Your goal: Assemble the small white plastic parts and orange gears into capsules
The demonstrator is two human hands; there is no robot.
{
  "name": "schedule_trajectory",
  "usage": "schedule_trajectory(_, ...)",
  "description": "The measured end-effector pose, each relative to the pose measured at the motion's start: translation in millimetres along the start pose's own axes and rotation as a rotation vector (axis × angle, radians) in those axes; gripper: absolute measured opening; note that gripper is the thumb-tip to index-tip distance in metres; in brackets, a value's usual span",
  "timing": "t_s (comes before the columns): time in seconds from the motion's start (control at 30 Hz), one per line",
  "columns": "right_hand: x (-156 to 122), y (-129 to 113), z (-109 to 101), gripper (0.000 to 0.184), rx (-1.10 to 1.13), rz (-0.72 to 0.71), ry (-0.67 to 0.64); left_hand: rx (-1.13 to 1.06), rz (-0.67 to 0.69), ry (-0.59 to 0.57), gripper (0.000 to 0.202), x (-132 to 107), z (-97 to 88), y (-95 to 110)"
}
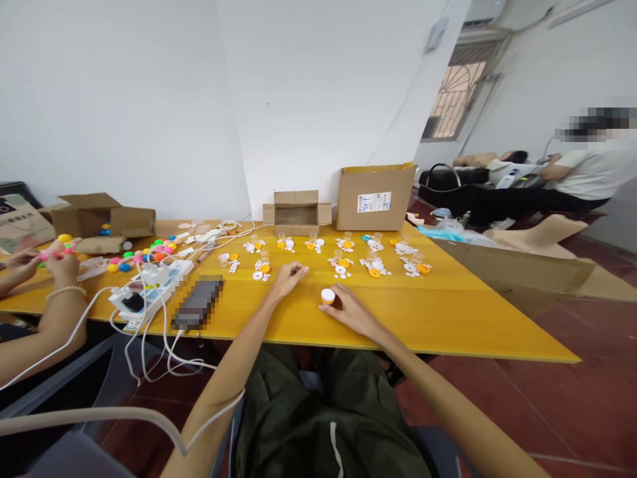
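Observation:
A small round container (328,297) with a white top and an orange-yellow lower part stands near the front of the yellow table (448,318). My right hand (352,312) is closed on it, thumb in front and fingers behind. Over the table to its left is my left hand (287,281), fingers drawn together and pointing right; anything small between the fingertips is hidden. Beyond both hands, rows of small part groups are laid out, each with a clear cup, white pieces and a yellow or orange ring. The nearest are one group (261,271) and another group (341,267).
Behind the parts stand an open small carton (297,214) and a large carton (377,199). To my left lie a phone (199,302), a power strip (152,292) with loose cables, and coloured balls (149,255) by another person's hands (62,265). Another person sits far right.

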State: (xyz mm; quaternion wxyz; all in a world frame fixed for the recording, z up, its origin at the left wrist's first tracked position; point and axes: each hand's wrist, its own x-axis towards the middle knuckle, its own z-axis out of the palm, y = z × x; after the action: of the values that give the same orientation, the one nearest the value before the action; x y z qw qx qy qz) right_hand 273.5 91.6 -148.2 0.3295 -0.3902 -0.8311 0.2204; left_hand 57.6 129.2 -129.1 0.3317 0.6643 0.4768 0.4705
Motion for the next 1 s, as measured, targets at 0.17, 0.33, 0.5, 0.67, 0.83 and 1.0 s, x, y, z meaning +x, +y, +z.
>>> schedule_trajectory(0.17,-30,24,-27,0.032,-0.097,0.072,0.099,0.016,0.011,0.007,0.037,2,0.8,-4)
schedule_trajectory(0.33,-57,65,-70,0.044,-0.210,0.211,0.254,0.014,0.005,0.010,0.032,3,0.5,-4)
schedule_trajectory(0.5,-67,100,-107,0.055,-0.282,0.307,0.367,-0.001,-0.011,0.013,0.030,3,-0.9,-4)
schedule_trajectory(0.67,-65,114,-114,0.059,-0.335,0.334,0.417,-0.003,-0.015,0.011,0.028,2,-2.4,-4)
schedule_trajectory(0.83,-69,94,-101,0.063,-0.556,0.158,0.660,-0.020,-0.018,0.012,0.029,2,-2.4,-4)
schedule_trajectory(1.0,-35,58,-62,0.056,-0.504,-0.067,0.530,-0.036,-0.028,0.016,0.033,2,-2.3,-4)
